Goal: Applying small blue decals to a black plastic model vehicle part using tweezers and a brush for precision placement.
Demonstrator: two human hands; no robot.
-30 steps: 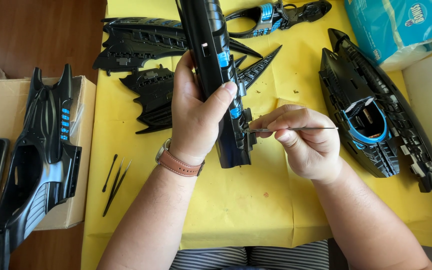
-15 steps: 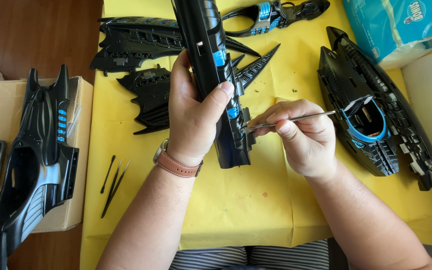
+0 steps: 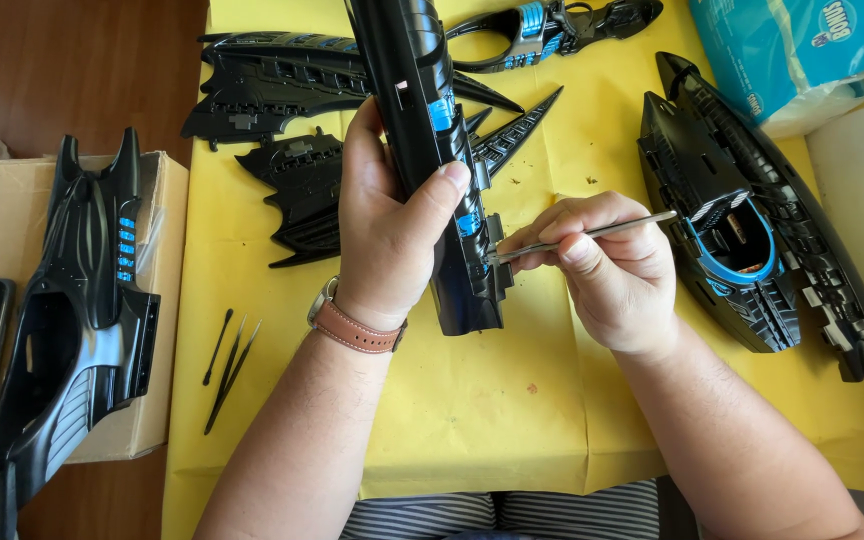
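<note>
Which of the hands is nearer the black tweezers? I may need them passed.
Left. The left hand grips the long black model piece just right of the black tweezers; the right hand is farther right.

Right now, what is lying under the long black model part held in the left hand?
Under the long black part, gripped by the left hand, lie the yellow sheet and flat black wing pieces. The part and hand cover where those pieces meet, so that stretch cannot be seen.

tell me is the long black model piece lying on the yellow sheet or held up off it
Held up. The left hand grips the long black piece around its middle, and the right hand puts a thin metal tool to its side.
</note>
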